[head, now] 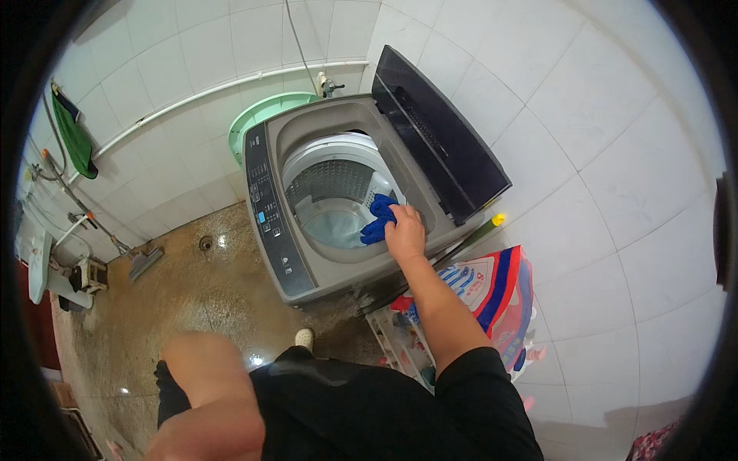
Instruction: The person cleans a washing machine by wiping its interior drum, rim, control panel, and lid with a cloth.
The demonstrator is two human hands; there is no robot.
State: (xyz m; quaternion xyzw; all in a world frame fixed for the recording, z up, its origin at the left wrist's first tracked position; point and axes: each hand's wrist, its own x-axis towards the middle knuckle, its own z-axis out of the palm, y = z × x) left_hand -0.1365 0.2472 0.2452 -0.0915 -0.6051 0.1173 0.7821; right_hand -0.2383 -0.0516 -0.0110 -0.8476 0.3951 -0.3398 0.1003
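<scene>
My right hand (406, 231) grips a crumpled blue cloth (379, 222) at the near right rim of a top-loading washing machine (340, 271). Part of the cloth hangs inside the opening, over the perforated metal drum (331, 181). Water appears to stand at the drum's bottom. The machine's dark lid (438, 132) is raised on the right, and a small display glows on its control panel (271, 213). Bare skin of a bent limb, probably my left arm, shows at the lower left; my left hand cannot be made out.
A green basin (242, 124) stands behind the machine, near a wall tap (328, 86). On the right are a yellow-tipped pole (497, 219), a printed plastic bag (504, 288) and a rack (392, 340). A floor squeegee (145, 263) leans at left on the wet-looking floor, near a drain (206, 243).
</scene>
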